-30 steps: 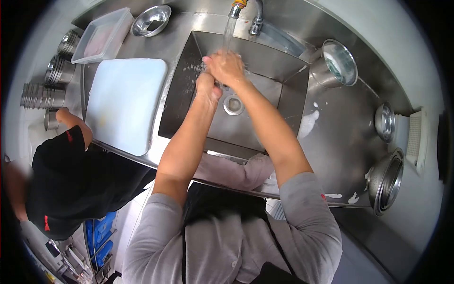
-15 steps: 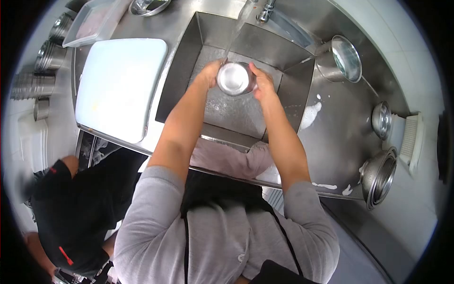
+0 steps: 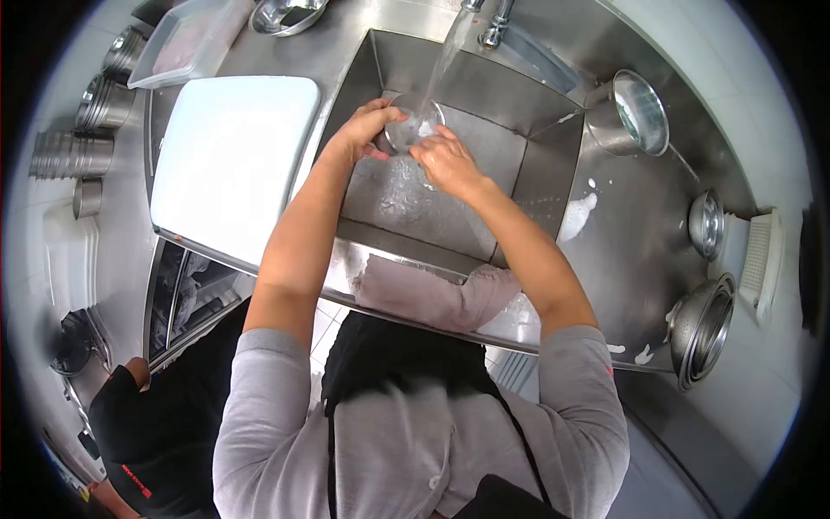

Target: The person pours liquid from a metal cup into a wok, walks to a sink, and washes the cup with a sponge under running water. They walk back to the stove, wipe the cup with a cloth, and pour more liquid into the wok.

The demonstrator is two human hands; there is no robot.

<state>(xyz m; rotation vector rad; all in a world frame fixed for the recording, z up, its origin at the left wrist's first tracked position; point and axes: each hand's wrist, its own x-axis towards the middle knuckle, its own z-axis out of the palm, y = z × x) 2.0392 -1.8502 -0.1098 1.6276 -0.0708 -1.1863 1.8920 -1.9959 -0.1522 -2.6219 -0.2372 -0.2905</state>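
Note:
Under the running tap water I hold a small metal bowl (image 3: 406, 131), its open side now facing up towards me. My left hand (image 3: 367, 128) grips it by the left rim, thumb over the edge. Closed fingers of my right hand (image 3: 448, 160) press at the near right part of the bowl; their tips are partly hidden. Both hands are inside the steel sink (image 3: 467, 208), above its wet floor, and the tap (image 3: 494, 33) pours from the far side.
Left of the sink lies a white cutting board (image 3: 233, 164). A pink cloth (image 3: 424, 292) rests on the front edge. On the right counter stand a steel pot (image 3: 627, 112), a small bowl (image 3: 706, 225) and stacked colanders (image 3: 702, 333). A co-worker in black (image 3: 164, 424) is close at left.
The bowl has turned from base-up to open side up and moved slightly left under the stream. My right hand has shifted from its right side to its near rim. The co-worker has moved down the view.

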